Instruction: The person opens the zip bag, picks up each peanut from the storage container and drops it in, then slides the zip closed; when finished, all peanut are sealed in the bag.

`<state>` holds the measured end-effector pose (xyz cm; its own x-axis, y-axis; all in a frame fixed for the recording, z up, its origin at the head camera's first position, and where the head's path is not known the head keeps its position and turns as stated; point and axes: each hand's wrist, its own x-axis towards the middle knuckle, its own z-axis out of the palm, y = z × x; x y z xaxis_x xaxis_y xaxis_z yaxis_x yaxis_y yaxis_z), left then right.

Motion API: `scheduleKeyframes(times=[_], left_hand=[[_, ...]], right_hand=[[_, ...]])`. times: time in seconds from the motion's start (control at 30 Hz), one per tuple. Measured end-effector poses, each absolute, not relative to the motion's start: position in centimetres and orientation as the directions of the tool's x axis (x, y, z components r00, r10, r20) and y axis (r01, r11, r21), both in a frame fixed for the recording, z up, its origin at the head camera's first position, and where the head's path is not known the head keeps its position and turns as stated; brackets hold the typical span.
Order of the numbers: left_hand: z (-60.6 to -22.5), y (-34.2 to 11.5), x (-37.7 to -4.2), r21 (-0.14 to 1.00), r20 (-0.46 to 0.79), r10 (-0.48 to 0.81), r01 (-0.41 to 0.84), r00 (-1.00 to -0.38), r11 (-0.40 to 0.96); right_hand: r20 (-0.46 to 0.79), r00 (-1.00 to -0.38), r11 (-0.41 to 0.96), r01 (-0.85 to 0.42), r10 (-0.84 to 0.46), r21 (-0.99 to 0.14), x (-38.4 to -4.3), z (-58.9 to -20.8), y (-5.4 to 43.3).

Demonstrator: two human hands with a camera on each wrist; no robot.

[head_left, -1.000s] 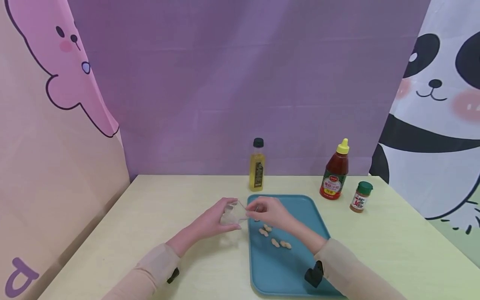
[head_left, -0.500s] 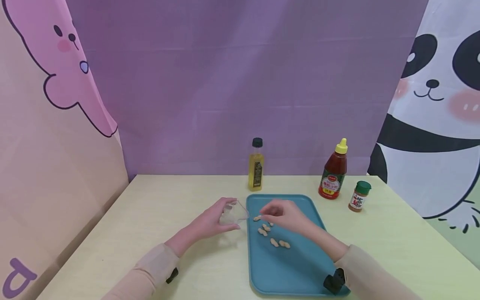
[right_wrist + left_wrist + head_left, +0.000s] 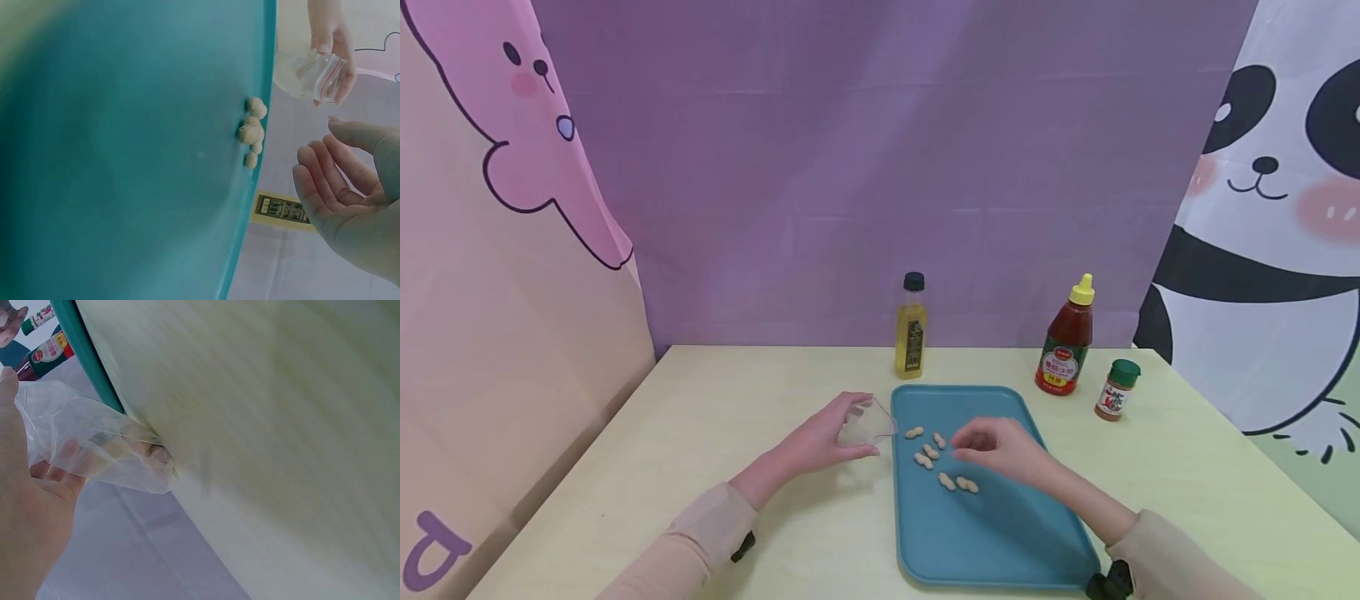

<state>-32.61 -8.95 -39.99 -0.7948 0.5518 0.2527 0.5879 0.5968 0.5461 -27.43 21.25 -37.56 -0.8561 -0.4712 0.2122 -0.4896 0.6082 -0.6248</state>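
Observation:
My left hand (image 3: 820, 437) holds a clear plastic zip bag (image 3: 867, 423) between thumb and fingers, just left of the tray. In the left wrist view, pale brown peanuts (image 3: 150, 452) show through the bottom of the bag, close over the tabletop. My right hand (image 3: 1003, 450) hovers above the blue tray (image 3: 985, 546), fingers loosely bent. The right wrist view shows a gap between its thumb and fingers with nothing held. Several unshelled peanuts (image 3: 946, 481) lie loose on the tray, left of this hand.
Behind the tray stands an oil bottle (image 3: 912, 337) with a black cap. Farther right are a red sauce bottle (image 3: 1065, 350) with a yellow tip and a small green-capped jar (image 3: 1116, 392). All rest on a pale tabletop (image 3: 737, 383) before a purple backdrop (image 3: 775, 167).
My right hand has drawn away from the bag's mouth to the right, over the tray, uncovering the peanuts there. My left hand keeps its hold on the bag in nearly the same place.

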Motion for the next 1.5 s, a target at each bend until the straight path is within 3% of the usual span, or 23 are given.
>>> scheduleKeyframes(times=[0.57,1.5], left_hand=[[-40.0,-9.0,-32.6,0.545,0.261,0.568,0.605,-0.781,0.581],[-40.0,-8.9,-32.5,0.537,0.261,0.564,0.604,-0.783,0.589]], right_hand=[[0.058,-0.848,0.651,-0.446,-0.527,-0.614,-26.9,-39.2,22.1],[-0.009,-0.841,0.648,-0.411,-0.541,-0.641,-26.8,-39.5,22.5]])
